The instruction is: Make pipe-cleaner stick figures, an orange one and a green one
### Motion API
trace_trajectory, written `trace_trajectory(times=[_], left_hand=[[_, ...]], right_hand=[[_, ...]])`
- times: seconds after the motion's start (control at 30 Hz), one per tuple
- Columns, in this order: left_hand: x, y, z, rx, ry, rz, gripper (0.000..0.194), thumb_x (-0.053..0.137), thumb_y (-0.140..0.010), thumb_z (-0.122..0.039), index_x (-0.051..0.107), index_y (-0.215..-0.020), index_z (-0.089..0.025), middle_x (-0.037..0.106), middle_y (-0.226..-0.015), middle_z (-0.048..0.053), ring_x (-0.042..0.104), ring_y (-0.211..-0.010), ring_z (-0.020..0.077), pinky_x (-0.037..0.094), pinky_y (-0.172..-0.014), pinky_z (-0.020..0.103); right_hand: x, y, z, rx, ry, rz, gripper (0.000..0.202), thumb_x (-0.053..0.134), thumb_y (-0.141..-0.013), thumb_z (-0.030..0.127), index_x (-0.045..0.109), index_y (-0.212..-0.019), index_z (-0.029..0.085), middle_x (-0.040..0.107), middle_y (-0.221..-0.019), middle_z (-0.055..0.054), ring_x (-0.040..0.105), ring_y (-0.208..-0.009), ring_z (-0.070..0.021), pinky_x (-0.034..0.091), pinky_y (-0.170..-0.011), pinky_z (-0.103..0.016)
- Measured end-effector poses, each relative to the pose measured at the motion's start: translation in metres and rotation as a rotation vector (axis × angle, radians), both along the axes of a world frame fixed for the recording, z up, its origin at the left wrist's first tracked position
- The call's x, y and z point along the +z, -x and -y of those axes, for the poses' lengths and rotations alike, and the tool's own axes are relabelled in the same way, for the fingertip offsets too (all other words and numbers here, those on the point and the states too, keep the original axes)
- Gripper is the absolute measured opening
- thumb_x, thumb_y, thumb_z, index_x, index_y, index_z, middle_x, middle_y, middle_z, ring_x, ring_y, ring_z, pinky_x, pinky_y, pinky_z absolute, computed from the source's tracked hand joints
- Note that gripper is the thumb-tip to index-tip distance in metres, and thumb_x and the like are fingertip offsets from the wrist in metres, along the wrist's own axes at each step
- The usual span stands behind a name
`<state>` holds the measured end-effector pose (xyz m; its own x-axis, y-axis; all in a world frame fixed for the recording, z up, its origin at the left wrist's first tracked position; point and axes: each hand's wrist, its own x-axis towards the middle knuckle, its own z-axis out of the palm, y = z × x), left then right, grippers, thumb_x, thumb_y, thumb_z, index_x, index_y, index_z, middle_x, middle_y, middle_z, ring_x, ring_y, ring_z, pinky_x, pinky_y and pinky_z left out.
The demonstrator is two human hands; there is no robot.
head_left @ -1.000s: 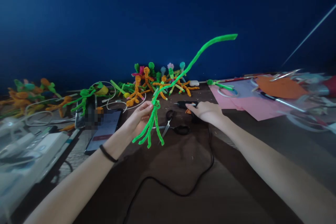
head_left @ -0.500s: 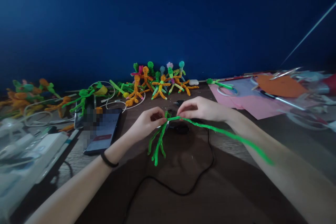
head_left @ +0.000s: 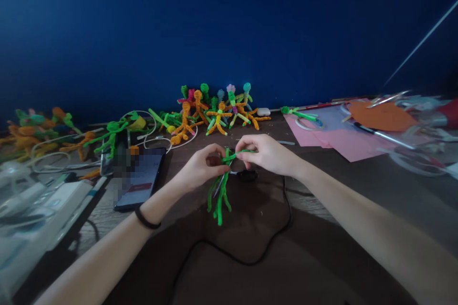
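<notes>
Above the middle of the desk, my left hand (head_left: 203, 167) pinches the top of a bundle of green pipe cleaners (head_left: 221, 200), whose several legs hang down below the fingers. My right hand (head_left: 263, 152) is closed on a green pipe cleaner strand (head_left: 234, 155) that runs across from the bundle's top. The far end of that strand is mostly hidden behind the right hand. Under the hands lies a pair of scissors with black handles (head_left: 247, 176), partly covered by the bundle.
Finished pipe cleaner figures (head_left: 220, 114) stand by the blue wall. A phone (head_left: 141, 181) and a white power strip (head_left: 67, 209) lie left. Pink paper (head_left: 352, 145) and an orange sheet (head_left: 384, 115) lie right. A black cable (head_left: 250, 264) curves across the front.
The long green strand that trailed over my right forearm has swung out of sight behind the hand. My right hand has shifted slightly left, and the hanging legs have swung a little right.
</notes>
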<state>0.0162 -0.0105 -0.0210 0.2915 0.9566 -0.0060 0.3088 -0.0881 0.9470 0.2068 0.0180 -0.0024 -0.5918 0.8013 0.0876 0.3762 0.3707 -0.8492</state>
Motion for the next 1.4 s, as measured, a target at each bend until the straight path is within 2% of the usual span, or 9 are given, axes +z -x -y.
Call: trace_trajectory(times=[0.17,0.7,0.93,1.07,1.27,1.4], left_hand=[[0.001,-0.001,0.0,0.025,0.033,0.108,0.024,0.067,-0.06,-0.02,0.048,-0.074,-0.017,0.053,-0.068,-0.003,0.052,-0.064,0.0097,0.038,-0.058,0.021],[0.001,-0.003,0.001,0.054,0.094,0.202,0.022,0.068,-0.058,-0.016,0.05,-0.071,-0.016,0.056,-0.068,-0.003,0.054,-0.064,0.0096,0.039,-0.059,0.021],[-0.005,0.003,-0.004,0.04,0.119,0.3,0.021,0.068,-0.061,-0.016,0.05,-0.071,-0.016,0.057,-0.069,-0.004,0.055,-0.063,0.0074,0.038,-0.056,0.018],[-0.006,0.003,-0.005,0.022,0.155,0.395,0.022,0.069,-0.059,-0.015,0.051,-0.07,-0.015,0.057,-0.068,-0.004,0.053,-0.061,0.0062,0.036,-0.053,0.017],[-0.004,0.0,-0.003,0.014,0.204,0.512,0.023,0.071,-0.056,-0.013,0.054,-0.071,-0.014,0.059,-0.07,-0.003,0.056,-0.062,0.0076,0.039,-0.056,0.018],[-0.002,0.0,-0.001,0.006,0.226,0.558,0.021,0.07,-0.057,-0.01,0.055,-0.07,-0.014,0.059,-0.068,-0.003,0.056,-0.061,0.0076,0.04,-0.055,0.018]], right_hand=[[0.002,0.001,0.002,-0.013,-0.041,-0.047,0.015,0.054,-0.073,0.03,0.057,-0.078,0.016,0.051,-0.053,0.003,0.042,-0.046,-0.0066,0.03,-0.048,-0.022],[0.011,0.0,0.007,-0.079,-0.126,-0.116,0.013,0.055,-0.072,0.029,0.057,-0.074,0.015,0.056,-0.061,0.0,0.049,-0.056,-0.0097,0.034,-0.053,-0.023],[0.008,0.0,0.006,-0.092,0.036,-0.078,0.021,0.058,-0.071,0.036,0.054,-0.073,0.016,0.048,-0.047,0.004,0.033,-0.04,-0.0047,0.022,-0.042,-0.021],[0.006,-0.001,0.002,-0.059,0.123,-0.074,0.029,0.061,-0.067,0.042,0.056,-0.074,0.015,0.044,-0.045,0.005,0.031,-0.04,-0.0043,0.02,-0.04,-0.021],[0.006,-0.001,0.001,-0.022,0.145,-0.085,0.031,0.063,-0.065,0.042,0.06,-0.077,0.014,0.036,-0.042,0.008,0.023,-0.038,-0.0034,0.015,-0.039,-0.021],[0.005,0.001,0.002,-0.021,0.157,-0.131,0.027,0.065,-0.064,0.038,0.058,-0.076,0.014,0.036,-0.042,0.008,0.023,-0.038,-0.0027,0.014,-0.039,-0.021]])
